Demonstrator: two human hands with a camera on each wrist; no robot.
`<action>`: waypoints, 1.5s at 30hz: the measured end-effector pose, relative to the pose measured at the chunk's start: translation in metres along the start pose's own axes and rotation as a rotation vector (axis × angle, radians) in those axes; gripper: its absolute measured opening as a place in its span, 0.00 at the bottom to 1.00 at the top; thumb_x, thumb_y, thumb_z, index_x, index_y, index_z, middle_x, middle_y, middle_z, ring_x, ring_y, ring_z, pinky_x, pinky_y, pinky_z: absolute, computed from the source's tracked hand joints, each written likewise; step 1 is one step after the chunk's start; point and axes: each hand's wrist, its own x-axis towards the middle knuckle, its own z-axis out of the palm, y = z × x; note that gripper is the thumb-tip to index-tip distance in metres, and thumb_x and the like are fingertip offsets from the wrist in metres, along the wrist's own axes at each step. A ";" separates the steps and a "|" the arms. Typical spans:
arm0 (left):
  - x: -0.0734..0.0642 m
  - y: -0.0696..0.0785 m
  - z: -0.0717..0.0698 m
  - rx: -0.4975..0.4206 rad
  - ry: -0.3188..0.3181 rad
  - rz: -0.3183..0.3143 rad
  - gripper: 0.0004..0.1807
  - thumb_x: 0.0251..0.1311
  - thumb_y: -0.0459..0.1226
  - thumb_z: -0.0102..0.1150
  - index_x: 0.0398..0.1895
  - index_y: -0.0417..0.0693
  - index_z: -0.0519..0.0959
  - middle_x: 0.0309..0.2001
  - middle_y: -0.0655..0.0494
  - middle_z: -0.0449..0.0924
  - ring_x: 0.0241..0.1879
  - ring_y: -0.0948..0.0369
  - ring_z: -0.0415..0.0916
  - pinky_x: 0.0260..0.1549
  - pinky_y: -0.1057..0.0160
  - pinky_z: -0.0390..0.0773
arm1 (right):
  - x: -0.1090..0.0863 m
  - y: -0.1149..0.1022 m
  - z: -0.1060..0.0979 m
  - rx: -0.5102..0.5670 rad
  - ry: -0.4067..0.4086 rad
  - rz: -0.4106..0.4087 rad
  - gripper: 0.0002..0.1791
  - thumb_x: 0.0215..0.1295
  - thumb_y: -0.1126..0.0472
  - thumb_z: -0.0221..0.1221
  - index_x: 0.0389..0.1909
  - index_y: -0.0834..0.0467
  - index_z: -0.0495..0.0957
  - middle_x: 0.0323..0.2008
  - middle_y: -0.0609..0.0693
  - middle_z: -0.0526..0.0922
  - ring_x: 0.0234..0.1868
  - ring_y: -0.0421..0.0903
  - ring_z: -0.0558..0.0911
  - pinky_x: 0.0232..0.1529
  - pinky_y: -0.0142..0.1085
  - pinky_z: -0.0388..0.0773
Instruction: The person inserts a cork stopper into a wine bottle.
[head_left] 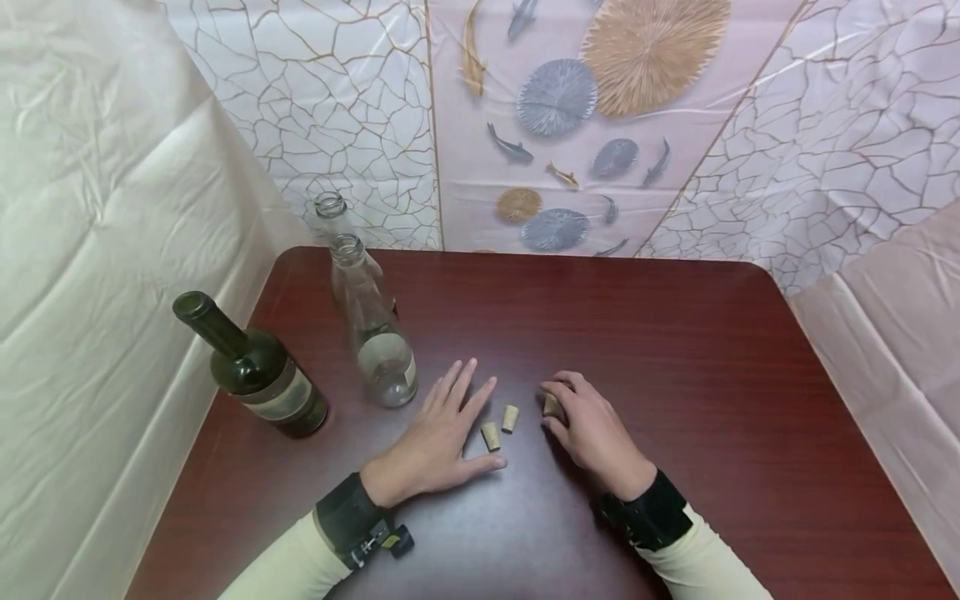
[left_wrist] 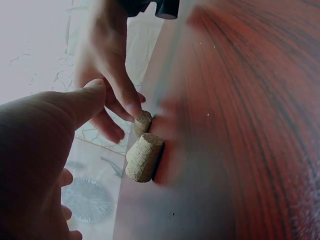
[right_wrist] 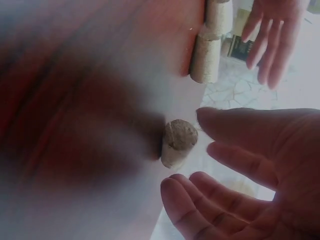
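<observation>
Two tapered corks, a nearer cork (head_left: 491,436) and a farther cork (head_left: 510,418), stand on the table beside my left hand (head_left: 438,442). That hand is spread flat with straight fingers, its thumb pointing past the nearer cork. Farther right, a third cork (right_wrist: 179,144) stands between the thumb and fingers of my right hand (head_left: 596,425). Gaps show between those fingertips and the cork in the right wrist view. From the head view, the fingers partly hide this cork. The left wrist view shows the two left corks (left_wrist: 145,157) overlapping.
A dark green wine bottle (head_left: 258,362) stands at the left of the reddish-brown table (head_left: 600,317). Two clear glass bottles stand near it: a front bottle (head_left: 378,333) close to my left fingertips and a rear bottle (head_left: 331,208) partly hidden behind it. Patterned cloth (head_left: 360,100) hangs behind the table.
</observation>
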 end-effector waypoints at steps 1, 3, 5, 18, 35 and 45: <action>0.000 0.000 0.000 -0.004 0.001 0.004 0.57 0.54 0.75 0.42 0.80 0.57 0.40 0.80 0.48 0.26 0.77 0.45 0.31 0.69 0.37 0.50 | 0.002 0.000 0.001 -0.006 -0.005 0.000 0.25 0.55 0.60 0.69 0.56 0.58 0.79 0.55 0.59 0.77 0.50 0.52 0.79 0.45 0.49 0.81; 0.000 0.000 -0.001 -0.013 0.003 0.012 0.57 0.54 0.75 0.43 0.80 0.57 0.40 0.80 0.47 0.27 0.77 0.45 0.31 0.69 0.37 0.51 | 0.004 0.001 0.003 -0.018 -0.012 0.000 0.22 0.55 0.62 0.69 0.52 0.59 0.80 0.53 0.58 0.78 0.49 0.52 0.80 0.45 0.49 0.81; 0.000 0.000 -0.001 -0.025 0.009 0.021 0.57 0.54 0.74 0.44 0.80 0.56 0.41 0.80 0.46 0.29 0.77 0.44 0.32 0.69 0.37 0.52 | 0.006 0.001 0.005 -0.024 -0.016 0.000 0.18 0.56 0.64 0.68 0.49 0.60 0.81 0.50 0.57 0.79 0.47 0.52 0.80 0.44 0.49 0.81; 0.003 0.001 0.000 -0.091 0.121 0.070 0.49 0.57 0.63 0.58 0.76 0.48 0.58 0.79 0.43 0.44 0.77 0.47 0.42 0.68 0.43 0.59 | 0.013 0.004 0.012 -0.039 -0.023 -0.010 0.06 0.58 0.66 0.64 0.36 0.58 0.81 0.38 0.50 0.79 0.38 0.48 0.78 0.37 0.45 0.80; 0.032 0.012 -0.014 -0.211 0.418 0.299 0.25 0.54 0.40 0.69 0.57 0.49 0.78 0.54 0.58 0.76 0.57 0.64 0.70 0.58 0.64 0.73 | 0.011 -0.025 -0.021 0.822 -0.061 0.135 0.13 0.62 0.58 0.65 0.45 0.59 0.81 0.44 0.55 0.84 0.43 0.49 0.85 0.42 0.38 0.84; 0.041 0.022 -0.020 -0.250 0.504 0.422 0.14 0.57 0.36 0.66 0.47 0.49 0.81 0.46 0.60 0.78 0.51 0.66 0.72 0.53 0.68 0.74 | 0.009 -0.030 -0.041 1.299 -0.227 0.287 0.22 0.65 0.61 0.62 0.56 0.67 0.73 0.49 0.62 0.81 0.46 0.48 0.84 0.48 0.38 0.81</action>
